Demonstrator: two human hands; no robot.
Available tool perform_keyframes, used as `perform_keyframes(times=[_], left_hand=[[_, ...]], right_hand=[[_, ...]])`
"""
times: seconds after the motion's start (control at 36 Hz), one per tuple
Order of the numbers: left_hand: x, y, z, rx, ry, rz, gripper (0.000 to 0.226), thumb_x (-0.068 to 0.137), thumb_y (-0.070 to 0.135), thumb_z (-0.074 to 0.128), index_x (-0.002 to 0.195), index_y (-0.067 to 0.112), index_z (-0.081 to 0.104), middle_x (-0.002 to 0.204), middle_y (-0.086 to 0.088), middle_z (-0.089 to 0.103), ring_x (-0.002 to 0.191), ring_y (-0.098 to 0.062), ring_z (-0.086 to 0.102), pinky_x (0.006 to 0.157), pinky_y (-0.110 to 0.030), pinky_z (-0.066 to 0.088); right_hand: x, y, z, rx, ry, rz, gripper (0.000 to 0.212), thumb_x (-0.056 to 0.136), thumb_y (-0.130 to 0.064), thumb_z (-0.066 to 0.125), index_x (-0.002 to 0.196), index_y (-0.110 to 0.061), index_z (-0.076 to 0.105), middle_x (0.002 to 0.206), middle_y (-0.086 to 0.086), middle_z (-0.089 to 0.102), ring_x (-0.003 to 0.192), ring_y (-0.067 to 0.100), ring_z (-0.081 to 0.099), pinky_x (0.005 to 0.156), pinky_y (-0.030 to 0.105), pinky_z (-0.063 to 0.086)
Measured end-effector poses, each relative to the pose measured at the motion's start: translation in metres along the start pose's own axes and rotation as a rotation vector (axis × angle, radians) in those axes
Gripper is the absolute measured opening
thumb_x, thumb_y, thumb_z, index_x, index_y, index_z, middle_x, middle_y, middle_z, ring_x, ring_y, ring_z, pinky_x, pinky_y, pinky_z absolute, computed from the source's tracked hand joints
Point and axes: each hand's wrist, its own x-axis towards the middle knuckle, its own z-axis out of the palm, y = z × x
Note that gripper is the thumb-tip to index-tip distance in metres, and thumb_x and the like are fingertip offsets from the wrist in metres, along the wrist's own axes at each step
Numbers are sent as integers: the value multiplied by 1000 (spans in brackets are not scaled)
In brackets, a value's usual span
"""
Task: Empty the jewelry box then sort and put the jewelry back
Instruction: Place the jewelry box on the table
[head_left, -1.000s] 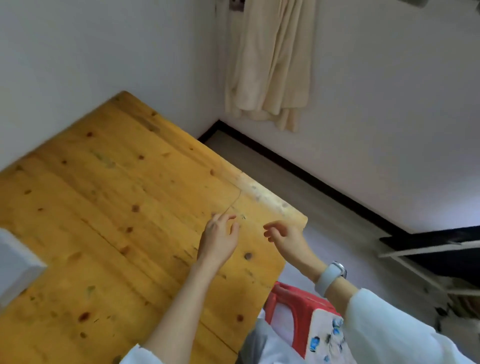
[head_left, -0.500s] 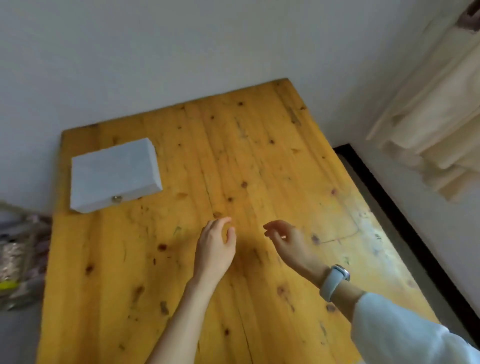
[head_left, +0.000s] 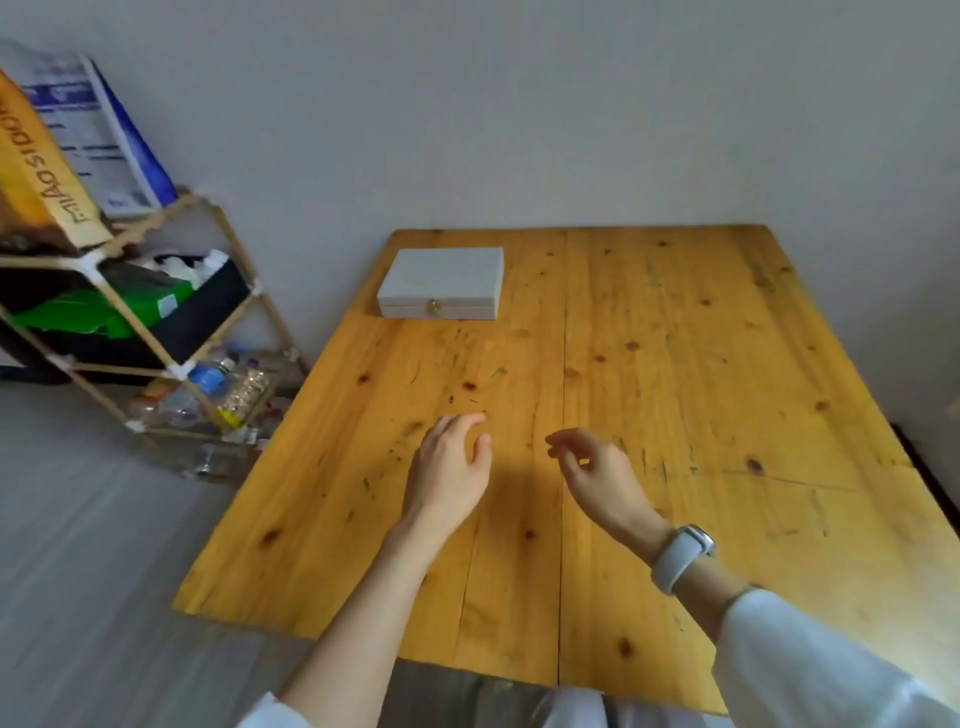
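A white jewelry box (head_left: 441, 283) with a small gold clasp lies closed at the far left of the wooden table (head_left: 675, 364). No jewelry is visible outside it. My left hand (head_left: 449, 465) hovers over the table's middle, fingers loosely curled and holding nothing. My right hand (head_left: 597, 473), with a pale watch on its wrist, hangs a little to the right of it, fingers also loosely curled and empty. Both hands are well short of the box.
A wooden shelf rack (head_left: 150, 332) stands on the floor left of the table, holding bags, a green item and plastic bottles (head_left: 208, 387). White walls close in behind the table and to its right.
The view has swung left from the table's right corner and curtain to the jewelry box and shelf rack. Both hands keep the same loose, empty pose in front of me.
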Motion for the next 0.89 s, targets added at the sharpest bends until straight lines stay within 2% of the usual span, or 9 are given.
perform_keyframes(times=[0.11, 0.19, 0.28, 0.44, 0.58, 0.69, 0.81, 0.89], left_hand=[[-17, -9, -30, 21, 85, -1, 29, 95, 23, 45, 122, 19, 54, 124, 2, 52, 114, -16, 49, 85, -20, 35], [-9, -15, -51, 33, 143, -12, 28, 95, 22, 46, 121, 17, 55, 121, 0, 53, 113, -17, 50, 86, -20, 35], [14, -22, -70, 33, 171, -45, 29, 96, 24, 45, 123, 17, 53, 124, -1, 52, 115, -18, 49, 92, -28, 40], [83, -50, -82, -35, 220, -145, 34, 95, 24, 47, 127, 15, 48, 127, -3, 53, 114, -20, 51, 94, -32, 42], [163, -84, -65, -163, 233, -281, 44, 94, 26, 49, 135, 14, 39, 137, -5, 43, 120, -21, 47, 93, -30, 40], [223, -114, -47, -267, 238, -369, 59, 92, 27, 53, 143, 15, 25, 148, -6, 31, 131, -23, 37, 100, -32, 34], [266, -139, -31, -384, 182, -425, 78, 90, 28, 57, 148, 19, 5, 155, -3, 12, 141, -22, 16, 113, -42, 21], [281, -142, -20, -594, 148, -395, 73, 92, 16, 55, 148, 15, 7, 139, 10, 27, 134, -13, 26, 103, -27, 24]], right_hand=[[-13, -23, 1, -29, -16, -75, 24, 94, -13, 43, 110, -13, 61, 103, 1, 67, 92, 10, 57, 69, 15, 39], [-7, -39, 1, -61, -17, -112, 26, 94, -12, 42, 112, -12, 61, 107, 3, 67, 98, 14, 59, 76, 19, 43], [14, -54, 2, -94, -9, -136, 28, 93, -11, 42, 113, -11, 60, 111, 5, 66, 103, 18, 59, 81, 22, 44], [84, -64, 14, -144, 13, -111, 31, 94, -14, 40, 120, -12, 56, 122, 5, 59, 109, 19, 56, 81, 18, 39], [170, -53, 33, -178, 49, -39, 39, 94, -15, 39, 133, -10, 43, 133, 11, 49, 115, 24, 52, 92, 30, 42], [236, -43, 53, -155, 67, -46, 43, 96, -16, 38, 138, -5, 33, 135, 15, 46, 125, 27, 41, 97, 30, 36], [286, -27, 76, -50, 82, -8, 37, 94, -15, 41, 130, -7, 35, 125, 16, 49, 113, 31, 48, 83, 28, 37], [302, -18, 92, 12, 89, 31, 28, 90, -14, 43, 117, -8, 40, 117, 16, 54, 100, 34, 55, 80, 39, 46]])
